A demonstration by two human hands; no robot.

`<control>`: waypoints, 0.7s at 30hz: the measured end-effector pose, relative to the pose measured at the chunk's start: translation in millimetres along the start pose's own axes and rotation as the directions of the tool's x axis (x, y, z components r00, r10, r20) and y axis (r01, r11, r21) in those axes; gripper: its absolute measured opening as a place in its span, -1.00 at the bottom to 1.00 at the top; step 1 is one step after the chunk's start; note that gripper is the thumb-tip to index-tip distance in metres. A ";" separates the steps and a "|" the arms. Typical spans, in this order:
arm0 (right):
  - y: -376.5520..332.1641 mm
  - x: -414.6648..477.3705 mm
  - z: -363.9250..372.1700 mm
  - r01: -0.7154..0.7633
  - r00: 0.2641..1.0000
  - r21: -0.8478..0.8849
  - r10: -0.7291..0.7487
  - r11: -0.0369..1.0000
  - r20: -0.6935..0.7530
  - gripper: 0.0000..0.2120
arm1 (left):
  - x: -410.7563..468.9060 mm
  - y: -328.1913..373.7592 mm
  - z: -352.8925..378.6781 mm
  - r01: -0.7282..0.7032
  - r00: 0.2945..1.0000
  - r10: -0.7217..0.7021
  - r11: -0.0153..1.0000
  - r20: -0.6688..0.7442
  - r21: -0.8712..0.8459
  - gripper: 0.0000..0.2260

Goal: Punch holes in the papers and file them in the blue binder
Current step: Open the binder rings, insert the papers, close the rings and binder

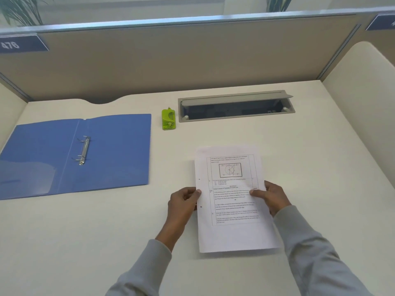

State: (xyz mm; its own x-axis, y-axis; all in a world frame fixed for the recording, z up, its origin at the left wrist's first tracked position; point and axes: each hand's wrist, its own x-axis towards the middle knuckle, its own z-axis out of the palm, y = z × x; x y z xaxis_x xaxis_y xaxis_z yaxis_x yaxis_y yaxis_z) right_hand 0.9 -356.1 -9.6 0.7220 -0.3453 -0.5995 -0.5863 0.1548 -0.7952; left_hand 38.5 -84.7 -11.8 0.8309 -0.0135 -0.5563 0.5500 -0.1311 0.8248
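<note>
So both hands are on the papers (233, 212), a printed stack with text and a boxed diagram near the top. It sits right of centre on the white desk (320, 167); the near end looks lifted a bit, though I can't say for sure from this angle. The left hand (183, 201) pinches the left edge, thumb on top and the other fingers curled underneath. The right hand (271, 197) grips the right edge the same way, with its thumb lying across the print. Two small punched holes (201, 207) show in the left margin, one above the left thumb and one below it.

The blue binder (115, 150) lies wide open and flat, well off to the left, with its metal ring mechanism (84, 150) beside the spine. The rings look parted. A green hole punch (168, 119) stands further back, just beside the left end of the grey cable tray (235, 105), whose lid is flipped up.
</note>
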 end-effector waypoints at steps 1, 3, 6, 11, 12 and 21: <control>-3.1 -0.1 -4.8 0.009 1.000 -0.007 -0.009 1.000 0.001 -0.76 | -1.3 2.1 4.2 -0.001 1.000 0.001 1.000 0.013 -0.018 -0.88; -8.7 0.9 -16.1 0.021 1.000 -0.023 -0.021 1.000 -0.005 -0.76 | -1.6 6.2 14.4 0.002 0.999 0.000 0.999 0.032 -0.036 -0.87; -17.9 3.0 -35.7 0.016 0.999 -0.046 -0.018 0.999 -0.031 -0.78 | 0.3 15.1 33.1 0.000 0.997 0.002 1.000 0.076 -0.025 -0.85; -34.3 13.9 -72.6 -0.031 0.997 -0.087 0.025 0.996 -0.067 -0.79 | 6.5 28.5 69.5 -0.038 0.994 0.032 0.998 0.101 0.059 -0.87; -38.4 16.8 -79.5 -0.040 0.997 -0.097 0.032 0.994 -0.076 -0.79 | 8.2 30.3 77.4 -0.047 0.994 0.039 0.996 0.104 0.075 -0.90; -67.0 50.8 -130.7 -0.070 0.985 -0.212 0.034 0.975 -0.169 -0.71 | 30.3 57.2 140.0 -0.060 0.993 0.044 0.986 0.109 0.155 -0.88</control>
State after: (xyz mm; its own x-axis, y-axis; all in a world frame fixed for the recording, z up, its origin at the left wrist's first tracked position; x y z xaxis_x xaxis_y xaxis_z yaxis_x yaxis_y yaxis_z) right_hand 28.8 -505.0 25.0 0.6289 -0.4913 -0.6026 -0.7004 -0.0214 -0.7135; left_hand 83.4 -231.4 4.3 0.8400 -0.1276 -0.5274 0.4792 -0.2817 0.8313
